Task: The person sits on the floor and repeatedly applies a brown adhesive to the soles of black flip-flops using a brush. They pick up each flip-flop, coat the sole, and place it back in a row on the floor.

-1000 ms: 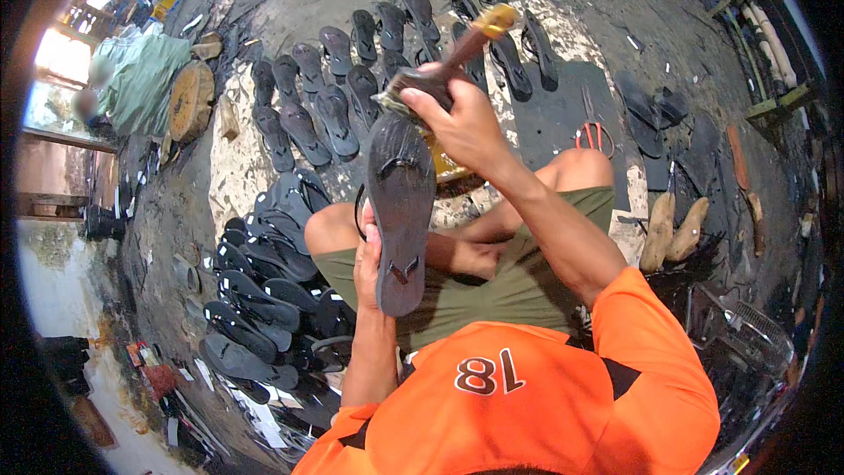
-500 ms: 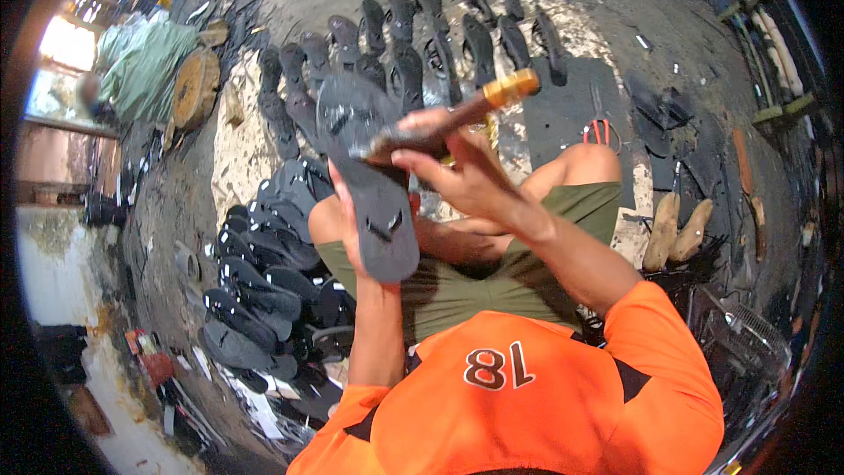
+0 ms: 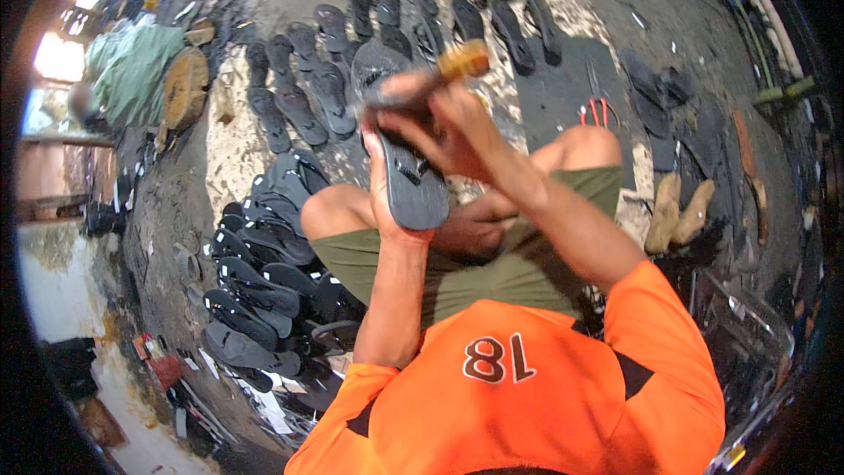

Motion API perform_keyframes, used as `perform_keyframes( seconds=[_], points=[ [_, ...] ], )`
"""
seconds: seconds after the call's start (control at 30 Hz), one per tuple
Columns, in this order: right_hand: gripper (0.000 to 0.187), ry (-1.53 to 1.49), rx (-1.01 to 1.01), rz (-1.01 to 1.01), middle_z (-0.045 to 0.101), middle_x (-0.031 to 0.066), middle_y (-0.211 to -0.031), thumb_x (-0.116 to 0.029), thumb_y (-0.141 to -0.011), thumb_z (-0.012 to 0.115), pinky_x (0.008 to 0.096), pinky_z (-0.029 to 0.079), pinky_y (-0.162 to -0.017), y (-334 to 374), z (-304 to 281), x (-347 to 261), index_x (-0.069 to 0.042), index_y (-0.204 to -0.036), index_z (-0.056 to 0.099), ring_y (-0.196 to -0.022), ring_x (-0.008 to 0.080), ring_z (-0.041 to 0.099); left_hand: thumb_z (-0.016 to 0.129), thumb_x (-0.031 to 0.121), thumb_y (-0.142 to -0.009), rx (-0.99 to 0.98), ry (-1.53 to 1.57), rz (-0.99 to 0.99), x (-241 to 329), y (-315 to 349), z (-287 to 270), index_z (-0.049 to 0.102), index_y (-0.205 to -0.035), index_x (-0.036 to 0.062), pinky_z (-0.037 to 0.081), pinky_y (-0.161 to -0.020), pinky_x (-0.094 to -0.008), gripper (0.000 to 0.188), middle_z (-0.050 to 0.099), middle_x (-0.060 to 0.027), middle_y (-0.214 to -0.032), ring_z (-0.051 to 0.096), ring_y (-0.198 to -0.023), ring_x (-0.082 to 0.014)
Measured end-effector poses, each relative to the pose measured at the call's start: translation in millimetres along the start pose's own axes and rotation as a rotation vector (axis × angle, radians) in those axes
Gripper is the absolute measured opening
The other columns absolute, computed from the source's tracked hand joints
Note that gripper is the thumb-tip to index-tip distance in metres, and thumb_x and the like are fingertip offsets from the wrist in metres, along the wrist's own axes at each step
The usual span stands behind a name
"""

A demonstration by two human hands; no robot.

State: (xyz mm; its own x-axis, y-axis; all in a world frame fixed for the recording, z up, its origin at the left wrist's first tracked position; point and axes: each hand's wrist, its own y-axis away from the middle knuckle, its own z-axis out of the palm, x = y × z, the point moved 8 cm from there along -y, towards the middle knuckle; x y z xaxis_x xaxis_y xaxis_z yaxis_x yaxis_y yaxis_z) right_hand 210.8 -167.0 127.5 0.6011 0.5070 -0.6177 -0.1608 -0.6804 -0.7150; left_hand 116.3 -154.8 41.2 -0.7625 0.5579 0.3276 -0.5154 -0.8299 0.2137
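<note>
My left hand [image 3: 381, 178] holds a black flip-flop [image 3: 418, 198] from its left side and below, sole edge toward my palm. The flip-flop tilts up and away over my lap. In my right hand [image 3: 463, 129], fingers wrap round a stick-like tool with a dark brown body and an amber end [image 3: 463, 60]. The tool lies across the upper part of the flip-flop. Motion blurs its working end, so its exact kind and whether it touches the footbed are unclear. The right hand hides the middle of the flip-flop.
Rows of black flip-flops [image 3: 327, 95] lie on a stained sheet ahead. More are heaped [image 3: 255, 286] at my left. Red-handled pliers or scissors [image 3: 599, 111] rest on a dark mat [image 3: 563, 88]. Wooden foot forms [image 3: 693, 213] lie right. A round wood block [image 3: 185, 90] stands far left.
The flip-flop and my left hand have shifted right. My right hand with the tool has moved slightly left and down, and the amber end now points further left and nearer the flip-flop.
</note>
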Motion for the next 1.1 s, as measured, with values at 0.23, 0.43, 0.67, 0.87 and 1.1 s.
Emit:
perform_keyframes(
  seconds=[0.23,0.43,0.67,0.87,1.1],
  points=[
    [0.033,-0.303,-0.268,0.544,0.065,0.0107,-0.105,-0.014,-0.085,0.072,0.0358,0.047,-0.089,86,-37,-10,-0.005,-0.114,0.061,-0.102,0.0247,0.062,0.049,0.055,-0.095,-0.214,0.064,-0.408,-63,-34,-14,0.054,-0.123,0.0084,0.049,-0.093,-0.0424,0.055,0.063,-0.0089,-0.109,0.059,-0.097,-0.025],
    [0.038,-0.359,0.653,0.659,0.064,0.0067,-0.105,-0.013,-0.091,0.068,0.0277,0.048,-0.085,84,-200,14,-0.001,-0.122,0.05,-0.094,0.0121,0.06,0.054,0.053,-0.093,0.04,0.009,-0.599,-192,-92,-74,0.062,-0.113,0.0042,0.057,-0.079,-0.0379,0.054,0.069,-0.0114,-0.104,0.067,-0.087,-0.0255],
    [0.035,-0.145,0.92,0.598,0.062,0.0055,-0.108,-0.015,-0.093,0.065,0.0282,0.044,-0.089,116,-289,71,0.0,-0.121,0.051,-0.098,0.0112,0.057,0.045,0.041,-0.098,0.324,-0.189,-0.657,-189,-62,-79,0.046,-0.13,0.0064,0.038,-0.105,-0.0575,0.047,0.048,-0.0144,-0.137,0.043,-0.129,-0.0329],
    [0.037,-0.172,0.992,0.917,0.059,0.0011,-0.099,-0.029,-0.09,0.07,0.025,0.041,-0.081,228,-307,270,-0.002,-0.109,0.057,-0.089,0.0089,0.05,0.061,0.016,-0.092,0.168,-0.404,-0.751,-156,-66,-64,0.055,-0.119,0.0083,0.057,-0.088,-0.0373,0.029,0.065,-0.0059,-0.112,0.063,-0.103,-0.0216],
    [0.041,0.081,0.823,0.956,0.064,0.0089,-0.091,-0.037,-0.091,0.065,0.0341,0.046,-0.076,281,-289,327,0.003,-0.101,0.062,-0.081,0.0166,0.056,0.069,0.029,-0.09,-0.094,-1.077,-0.417,-188,-278,24,0.058,-0.116,0.0095,0.046,-0.068,-0.0223,0.035,0.055,0.0046,-0.093,0.053,-0.073,-0.0087]
  ],
)
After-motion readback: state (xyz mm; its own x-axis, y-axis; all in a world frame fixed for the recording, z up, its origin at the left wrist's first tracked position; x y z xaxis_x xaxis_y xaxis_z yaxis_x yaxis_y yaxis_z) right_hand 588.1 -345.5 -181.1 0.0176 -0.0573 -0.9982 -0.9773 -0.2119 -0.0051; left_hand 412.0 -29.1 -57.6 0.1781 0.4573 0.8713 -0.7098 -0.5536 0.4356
